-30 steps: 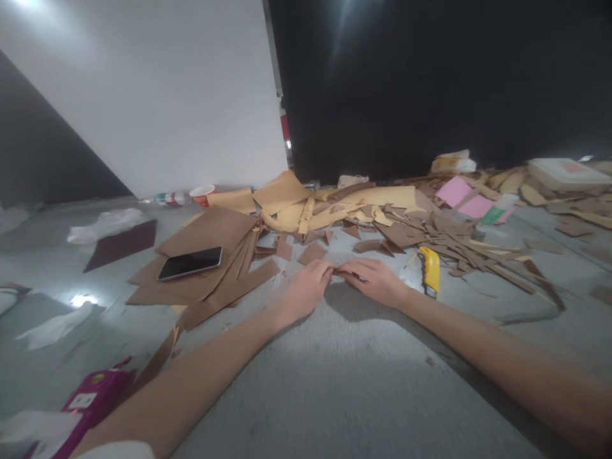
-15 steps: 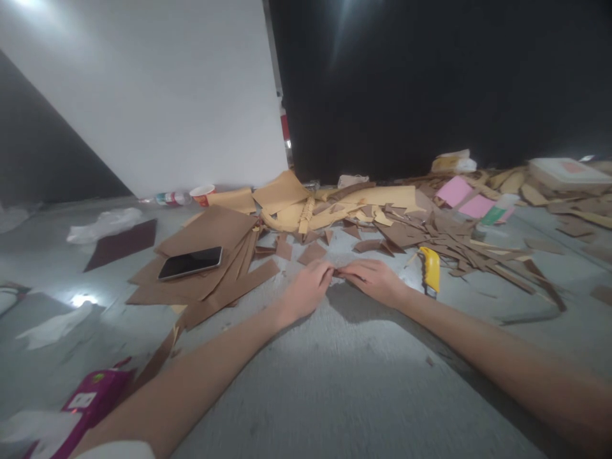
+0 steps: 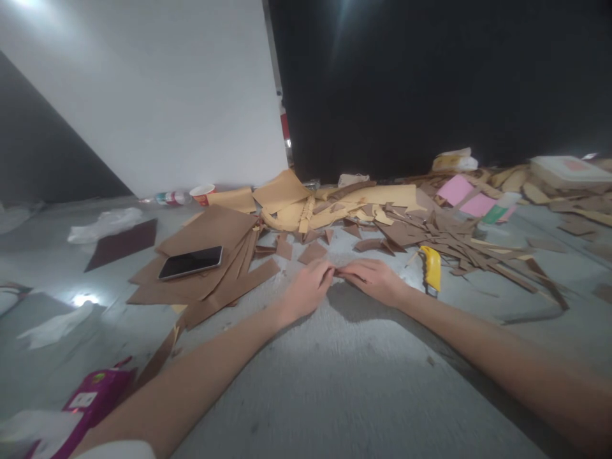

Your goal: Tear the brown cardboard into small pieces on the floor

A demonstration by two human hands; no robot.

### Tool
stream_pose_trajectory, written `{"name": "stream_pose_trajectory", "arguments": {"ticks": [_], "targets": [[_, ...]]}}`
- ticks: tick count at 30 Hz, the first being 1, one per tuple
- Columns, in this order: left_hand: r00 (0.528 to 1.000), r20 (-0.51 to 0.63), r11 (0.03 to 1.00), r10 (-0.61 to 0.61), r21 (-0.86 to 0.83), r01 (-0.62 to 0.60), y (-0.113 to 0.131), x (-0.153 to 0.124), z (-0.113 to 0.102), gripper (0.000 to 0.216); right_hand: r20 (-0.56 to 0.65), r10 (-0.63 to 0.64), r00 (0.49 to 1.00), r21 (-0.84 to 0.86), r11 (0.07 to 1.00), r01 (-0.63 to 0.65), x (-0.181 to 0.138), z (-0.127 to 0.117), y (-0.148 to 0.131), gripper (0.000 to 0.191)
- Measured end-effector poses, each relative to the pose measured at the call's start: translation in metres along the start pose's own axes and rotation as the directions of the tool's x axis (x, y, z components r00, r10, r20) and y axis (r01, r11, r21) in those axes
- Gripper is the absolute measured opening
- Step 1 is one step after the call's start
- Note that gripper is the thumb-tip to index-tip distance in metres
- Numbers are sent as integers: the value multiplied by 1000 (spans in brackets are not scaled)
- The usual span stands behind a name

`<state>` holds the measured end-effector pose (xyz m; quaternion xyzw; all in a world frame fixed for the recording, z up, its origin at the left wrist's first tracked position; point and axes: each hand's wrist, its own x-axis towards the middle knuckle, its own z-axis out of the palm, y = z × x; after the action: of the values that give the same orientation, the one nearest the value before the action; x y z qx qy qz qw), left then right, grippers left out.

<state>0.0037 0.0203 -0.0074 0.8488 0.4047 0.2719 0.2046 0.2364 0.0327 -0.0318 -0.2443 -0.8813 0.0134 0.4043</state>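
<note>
My left hand (image 3: pixel 308 290) and my right hand (image 3: pixel 375 280) meet on the grey floor (image 3: pixel 344 382), fingertips together. Both pinch a small brown cardboard piece (image 3: pixel 338 273) between them; most of it is hidden by the fingers. A yellow utility knife (image 3: pixel 431 270) lies just right of my right hand. A small brown cardboard square (image 3: pixel 312 253) lies just beyond my left hand.
A phone (image 3: pixel 190 262) rests on a stack of brown cardboard sheets (image 3: pixel 210 255) at the left. Several cardboard scraps (image 3: pixel 444 239) and pink sheets (image 3: pixel 461 194) spread to the right. A red paper cup (image 3: pixel 203 194) and bottle stand by the wall. A magenta pack (image 3: pixel 93 398) lies near my left elbow.
</note>
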Motion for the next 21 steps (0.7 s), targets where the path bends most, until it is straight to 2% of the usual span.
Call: {"name": "stream_pose_trajectory", "arguments": {"ticks": [4,10,21], "targets": [[999,4,993,-37,-111,37,-2,4,-2,19,-6,21,1000,30,999,-21,0,0,1,23],[1000,24,998,1,-64,1,-3,4,-1,20,52,70,996,45,996,-72,-1,0,-1,25],[1000,27,999,-4,-52,5,-3,3,0,22,50,101,994,19,995,-102,2,0,-3,22]]}}
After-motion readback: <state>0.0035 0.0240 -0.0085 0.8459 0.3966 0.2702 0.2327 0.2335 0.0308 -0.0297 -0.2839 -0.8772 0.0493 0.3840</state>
